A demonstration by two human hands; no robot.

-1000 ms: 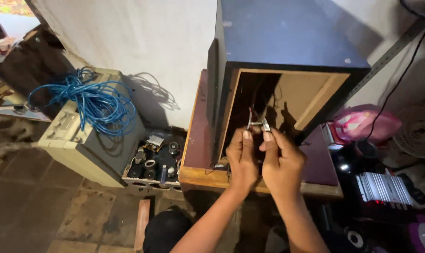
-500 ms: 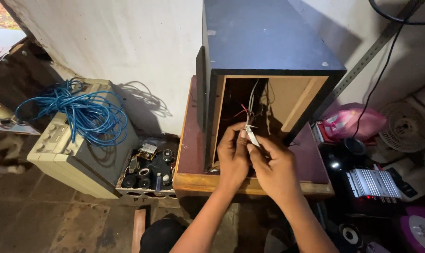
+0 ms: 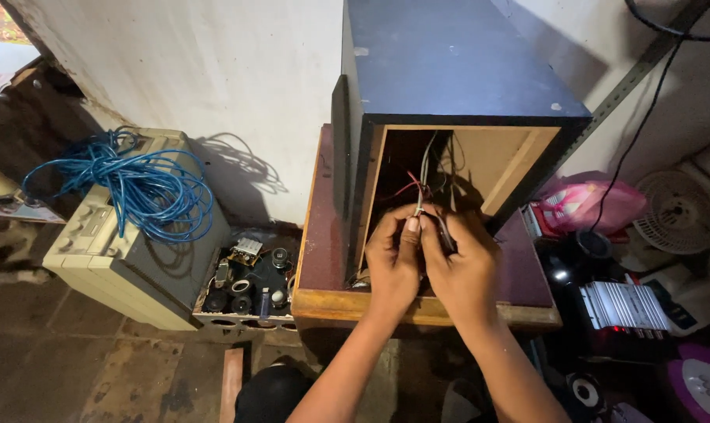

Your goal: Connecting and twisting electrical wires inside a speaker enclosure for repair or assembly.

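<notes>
Thin grey wires (image 3: 422, 176) running upward from both hands: left hand (image 3: 392, 262) and right hand (image 3: 463, 270) pinching their lower ends, level together.

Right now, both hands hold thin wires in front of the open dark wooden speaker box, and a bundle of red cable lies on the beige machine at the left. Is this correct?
Not fully. The head view shows the cable bundle is blue, not red. The rest holds: the left hand and right hand hold the thin wires before the open dark wooden speaker box, and the bundle lies on the beige machine at the left.
</notes>
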